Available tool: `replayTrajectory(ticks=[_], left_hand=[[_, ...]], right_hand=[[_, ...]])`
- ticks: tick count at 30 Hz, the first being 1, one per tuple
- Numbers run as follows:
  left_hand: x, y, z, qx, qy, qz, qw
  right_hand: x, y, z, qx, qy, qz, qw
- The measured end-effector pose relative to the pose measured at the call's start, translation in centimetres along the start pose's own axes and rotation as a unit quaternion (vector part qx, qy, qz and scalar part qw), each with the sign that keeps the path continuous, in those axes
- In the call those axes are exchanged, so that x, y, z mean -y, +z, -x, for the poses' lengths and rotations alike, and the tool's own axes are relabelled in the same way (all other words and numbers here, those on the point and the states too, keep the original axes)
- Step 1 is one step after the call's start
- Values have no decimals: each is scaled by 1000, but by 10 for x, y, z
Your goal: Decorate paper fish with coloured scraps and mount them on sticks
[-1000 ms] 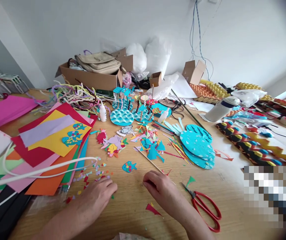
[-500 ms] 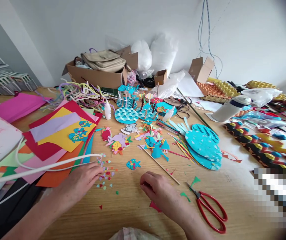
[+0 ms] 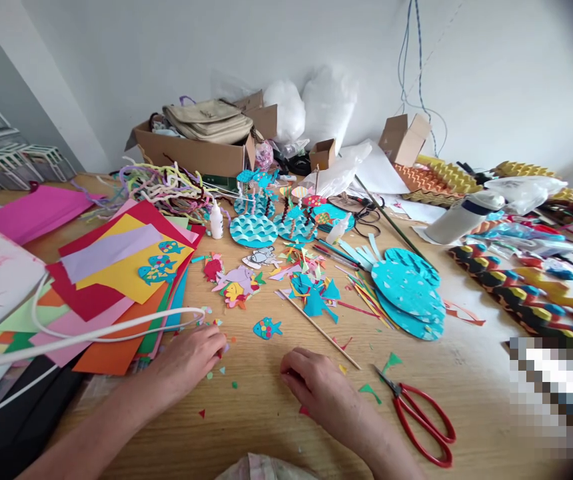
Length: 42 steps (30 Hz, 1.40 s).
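My left hand point(image 3: 191, 357) rests low over a scatter of small coloured paper dots point(image 3: 209, 375), its fingers bent together and pointing down. What its fingertips hold, if anything, is hidden. To the right, my right hand point(image 3: 313, 383) lies on the table with fingers curled in; its grip is out of sight. Between and beyond the hands lies a blue paper fish point(image 3: 267, 328) with coloured dots on it. A thin wooden stick point(image 3: 323, 331) slants behind my right hand. Red-handled scissors point(image 3: 423, 420) lie to its right, blades partly apart, near green paper scraps point(image 3: 371, 393).
Coloured paper sheets point(image 3: 111, 267) and a white cable point(image 3: 116, 327) lie at left. Further back are paper fish cutouts point(image 3: 236, 283), a glue bottle point(image 3: 217, 220), wavy blue discs point(image 3: 253, 231) and pipe cleaners point(image 3: 161, 190). Blue ovals point(image 3: 409, 293) and a bottle point(image 3: 463, 217) are at right.
My left hand has moved right and slightly down, now covering many of the paper dots. My right hand has barely moved. A small yellow scrap now shows beside the right hand.
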State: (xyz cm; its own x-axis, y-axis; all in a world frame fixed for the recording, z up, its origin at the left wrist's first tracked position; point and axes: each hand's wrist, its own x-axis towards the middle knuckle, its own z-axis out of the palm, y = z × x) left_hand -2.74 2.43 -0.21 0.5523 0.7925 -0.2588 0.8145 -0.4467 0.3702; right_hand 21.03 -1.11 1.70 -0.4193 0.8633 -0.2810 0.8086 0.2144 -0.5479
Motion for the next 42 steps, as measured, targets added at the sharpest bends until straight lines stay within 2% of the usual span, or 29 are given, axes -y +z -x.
replayTrajectory(ticks=[8,12,18,30,32,38,42], left_hand=[[0,0,-3,13,15,-18,1000],[2,-2,-1,2,-1,5,1000],[12,-3,1,-26,26,25,999],[-8,-6,-2,34,7,-40,999],[-6,-6,-2,25,9,-29,999],[15,-2,1,-63,36,25,997],[25,-1,3,-64,20,41,997]], right_hand=[[-1,2,1,-5,-3,3,1000],[-3,4,3,-6,-1,5,1000],[-2,2,3,3,3,-4,1000],[3,-1,2,13,10,-4,1000],[3,-1,2,17,14,-3,1000],[2,0,2,8,12,-5,1000],[2,1,2,7,8,-2,1000]])
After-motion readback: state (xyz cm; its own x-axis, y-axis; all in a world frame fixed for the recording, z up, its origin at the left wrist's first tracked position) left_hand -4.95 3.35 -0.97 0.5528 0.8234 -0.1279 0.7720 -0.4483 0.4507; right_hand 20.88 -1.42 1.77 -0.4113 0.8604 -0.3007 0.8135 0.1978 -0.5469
